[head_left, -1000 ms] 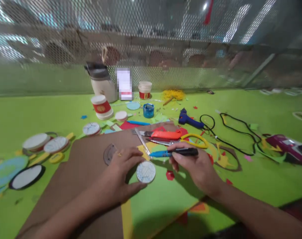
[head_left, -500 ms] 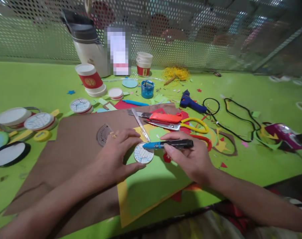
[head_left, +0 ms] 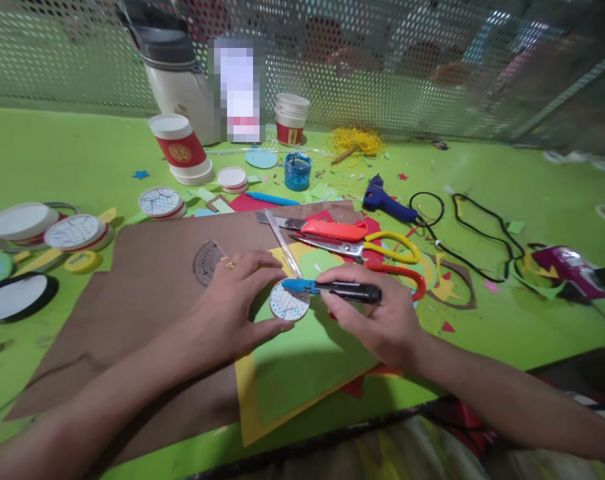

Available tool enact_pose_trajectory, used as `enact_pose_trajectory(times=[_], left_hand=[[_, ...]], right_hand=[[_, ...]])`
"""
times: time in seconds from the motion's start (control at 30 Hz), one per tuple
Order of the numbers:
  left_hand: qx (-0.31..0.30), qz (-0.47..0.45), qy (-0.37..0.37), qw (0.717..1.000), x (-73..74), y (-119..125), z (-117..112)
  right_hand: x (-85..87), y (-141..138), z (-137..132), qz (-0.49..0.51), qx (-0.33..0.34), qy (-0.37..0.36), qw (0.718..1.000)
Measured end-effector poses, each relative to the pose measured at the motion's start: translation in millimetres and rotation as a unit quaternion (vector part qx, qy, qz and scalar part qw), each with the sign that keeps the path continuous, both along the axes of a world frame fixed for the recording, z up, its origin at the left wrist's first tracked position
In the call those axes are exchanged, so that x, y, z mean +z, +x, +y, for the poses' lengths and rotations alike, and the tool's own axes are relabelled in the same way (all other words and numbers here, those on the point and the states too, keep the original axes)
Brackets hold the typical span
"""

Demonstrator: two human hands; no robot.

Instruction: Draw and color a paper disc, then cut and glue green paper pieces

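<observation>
Gripping a marker (head_left: 355,292) between thumb and fingers, the right hand (head_left: 385,327) holds its blue end at the dotted white disc (head_left: 288,305); contact cannot be told. The left hand (head_left: 232,300) pinches the disc's rim between fingers and thumb, over green paper (head_left: 307,363) near the front edge of the table (head_left: 482,347). Scissors (head_left: 354,250) and a cutter (head_left: 335,231) lie beyond; a paint jar (head_left: 297,175) stands nearer the back edge.

Bare forearms (head_left: 127,377), gold ring (head_left: 229,265), left fingers (head_left: 256,261)
</observation>
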State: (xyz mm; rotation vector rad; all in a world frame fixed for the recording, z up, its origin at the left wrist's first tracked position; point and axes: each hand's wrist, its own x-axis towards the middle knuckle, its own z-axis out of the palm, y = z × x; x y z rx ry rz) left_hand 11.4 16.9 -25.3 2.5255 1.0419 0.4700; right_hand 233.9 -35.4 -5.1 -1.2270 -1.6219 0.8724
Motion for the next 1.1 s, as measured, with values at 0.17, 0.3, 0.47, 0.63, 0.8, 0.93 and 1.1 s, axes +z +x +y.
enact_pose_trajectory(times=[0.17, 0.3, 0.47, 0.63, 0.8, 0.93, 1.1], left_hand=[[0.003, 0.007, -0.006, 1.0, 0.5, 0.8, 0.3], [0.001, 0.005, -0.007, 1.0, 0.7, 1.1, 1.1], [0.0, -0.009, -0.004, 1.0, -1.4, -0.7, 0.9], [-0.003, -0.013, 0.0, 1.0, -2.7, -0.4, 0.7], [-0.01, -0.015, 0.012, 1.0, -1.1, 0.8, 0.8], [-0.014, -0.011, 0.01, 1.0, -1.6, -0.3, 1.4], [-0.013, -0.011, 0.012, 1.0, -4.0, -0.6, 2.1]], right_hand=[[0.5, 0.4, 0.9, -0.015, 0.001, -0.005, 1.0], [0.8, 2.6, -0.2, -0.01, -0.026, -0.009, 1.0], [0.4, 1.9, -1.3, 0.004, -0.049, -0.01, 0.999], [0.6, 0.1, -0.9, -0.006, -0.027, -0.018, 0.999], [2.9, 0.2, -1.2, -0.016, -0.026, -0.012, 0.999], [3.6, 1.0, -2.4, -0.005, -0.052, 0.012, 0.999], [4.0, 0.9, -2.6, 0.0, -0.05, 0.02, 0.999]])
